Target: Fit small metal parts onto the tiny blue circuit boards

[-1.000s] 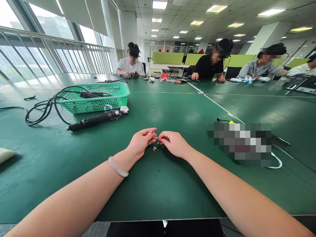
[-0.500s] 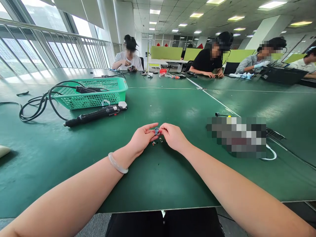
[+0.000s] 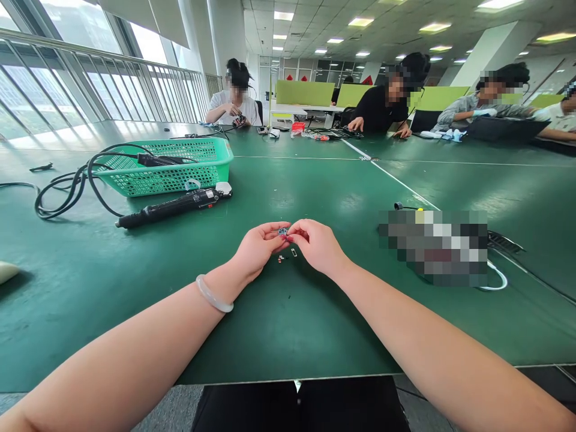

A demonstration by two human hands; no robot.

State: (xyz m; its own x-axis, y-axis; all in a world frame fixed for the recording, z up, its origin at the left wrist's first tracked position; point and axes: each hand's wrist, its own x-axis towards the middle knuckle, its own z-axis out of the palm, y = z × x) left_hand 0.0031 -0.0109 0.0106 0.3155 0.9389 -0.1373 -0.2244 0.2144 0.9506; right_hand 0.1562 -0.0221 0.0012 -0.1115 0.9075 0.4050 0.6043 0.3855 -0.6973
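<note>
Between my fingertips, above the green table [image 3: 288,324], is a small blue-grey part with dark and light details [image 3: 282,231]; its exact kind is too small to make out. My left hand [image 3: 258,247] is closed on it with thumb and fingers. From the right, my right hand [image 3: 317,243] pinches at the part's edge, its fingertips touching it or very close. Just below the hands lie a small pale rectangular frame [image 3: 294,252] and some tiny red and white pieces [image 3: 281,259].
A black electric screwdriver [image 3: 175,207] lies before a green perforated basket [image 3: 180,174] holding cables. Blurred-out equipment [image 3: 436,249] with a white cable sits at the right. Several people work across the table, one in black [image 3: 382,108]. A pale object [image 3: 6,271] is at the left edge.
The small part has been turned in my fingers and now looks flatter and wider. My left fingers have closed in more around it. The person in black has moved their hands apart.
</note>
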